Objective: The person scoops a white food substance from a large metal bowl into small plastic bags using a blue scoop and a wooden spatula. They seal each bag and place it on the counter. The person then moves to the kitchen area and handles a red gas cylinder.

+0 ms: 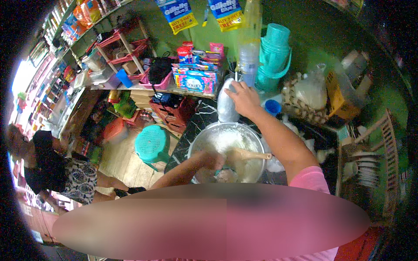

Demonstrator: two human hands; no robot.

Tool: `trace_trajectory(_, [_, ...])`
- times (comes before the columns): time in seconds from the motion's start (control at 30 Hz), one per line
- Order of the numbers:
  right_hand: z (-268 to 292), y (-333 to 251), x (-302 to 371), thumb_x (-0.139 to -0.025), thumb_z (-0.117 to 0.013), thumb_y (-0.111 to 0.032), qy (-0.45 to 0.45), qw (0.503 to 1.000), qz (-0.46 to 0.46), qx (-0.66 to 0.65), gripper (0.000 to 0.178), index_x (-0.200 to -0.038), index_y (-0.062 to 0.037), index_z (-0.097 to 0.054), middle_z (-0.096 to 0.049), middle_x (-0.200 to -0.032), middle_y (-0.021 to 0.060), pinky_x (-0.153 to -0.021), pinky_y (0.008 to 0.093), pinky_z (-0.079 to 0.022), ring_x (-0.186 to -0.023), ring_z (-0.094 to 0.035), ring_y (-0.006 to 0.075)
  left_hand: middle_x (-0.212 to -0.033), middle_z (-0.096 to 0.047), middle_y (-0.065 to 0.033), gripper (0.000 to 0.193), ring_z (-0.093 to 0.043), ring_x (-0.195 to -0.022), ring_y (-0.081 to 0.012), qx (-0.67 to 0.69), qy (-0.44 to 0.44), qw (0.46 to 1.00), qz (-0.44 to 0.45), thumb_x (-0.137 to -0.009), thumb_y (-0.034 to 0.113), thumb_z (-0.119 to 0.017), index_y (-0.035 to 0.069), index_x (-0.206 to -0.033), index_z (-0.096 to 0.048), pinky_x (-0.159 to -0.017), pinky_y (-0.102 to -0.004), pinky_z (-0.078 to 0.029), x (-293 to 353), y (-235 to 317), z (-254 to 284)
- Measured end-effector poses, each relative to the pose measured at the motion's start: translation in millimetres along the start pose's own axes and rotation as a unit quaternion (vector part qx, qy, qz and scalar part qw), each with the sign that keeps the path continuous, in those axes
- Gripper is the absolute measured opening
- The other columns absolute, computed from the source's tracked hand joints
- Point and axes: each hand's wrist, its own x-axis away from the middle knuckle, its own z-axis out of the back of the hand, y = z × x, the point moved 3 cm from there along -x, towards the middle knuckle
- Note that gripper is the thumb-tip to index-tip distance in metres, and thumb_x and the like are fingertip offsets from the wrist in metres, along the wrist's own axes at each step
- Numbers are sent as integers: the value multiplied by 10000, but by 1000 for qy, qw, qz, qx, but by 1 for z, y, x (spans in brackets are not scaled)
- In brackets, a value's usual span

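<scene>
Head view. A dark, white-veined marble worktop (198,119) is seen from above, with a large metal mixing bowl (197,141) set near its front edge. The bowl is filled with a white, lumpy mixture (226,141), and a wooden spoon (250,154) is laid across its right half, the handle end resting on the right rim. The left hand (212,160) is lowered into the front part of the bowl, beside a small teal-rimmed cup (226,175) that is partly hidden; the fingers are curled inward, but whether anything is gripped cannot be told. The right hand (244,99) is extended past the far rim of the bowl and is placed on a silvery-white plastic bag (226,106) standing upright just behind the bowl; the fingers are wrapped over the bag's top in a grasp. A blue lid (272,106) is seen just right of the bag, and a tray of eggs under a clear bag (307,98) is set toward the worktop's right edge. Stacked teal buckets (274,56) and clear cups (249,61) are stood along the back edge, against the green wall. A teal plastic stool (151,145) is placed on the floor left of the worktop, and a seated person in a patterned top (74,176) is visible at the far left.
</scene>
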Motion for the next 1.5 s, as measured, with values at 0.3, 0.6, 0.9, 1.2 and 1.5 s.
trace_trajectory(0.3, [-43,14,-51,-765,-532,-113,-61,998,15,-1,187,-893,-121,-668,-596,-1033,95,-785,406,-514,-1016,-549,268,-897,-635,-170,304,-632,-831,-349,92,138,972,164,-829,323,-587,147,-1076,-569,-749,-452,-476,30,22,25])
trace_trajectory(0.6, [45,13,-58,-797,-585,-101,238,945,-18,-225,92,-836,-23,-615,-641,-869,115,-741,373,-466,-828,-595,273,-1058,-633,-156,371,-618,-935,-361,162,251,920,255,-831,287,-614,102,-1150,-564,-829,-430,-486,88,69,106])
trace_trajectory(0.9, [65,26,-20,-861,-514,-113,119,390,-271,-872,133,-974,-62,-563,-604,-827,90,-615,397,-530,-732,-609,220,-1456,-204,-210,927,-392,-1225,-381,-32,584,784,209,-594,131,-803,167,-1371,-300,-938,-463,-380,100,89,154])
trace_trajectory(1.2, [5,-6,34,-852,-435,-285,-3,914,-155,-376,326,-1033,-58,-583,-625,-958,127,-700,395,-505,-807,-612,275,-1484,-131,-216,958,-271,-1307,-402,-58,570,807,142,-597,200,-790,188,-1405,-275,-1001,-601,-227,65,116,134])
trace_trajectory(1.5, [-63,-27,73,-793,-547,-202,164,117,-534,-821,328,-1058,-8,-553,-589,-879,116,-662,463,-494,-728,-566,256,-838,-623,-50,130,-569,-747,-129,396,761,473,201,-782,17,-650,10,-905,-610,-704,-252,-460,80,83,98])
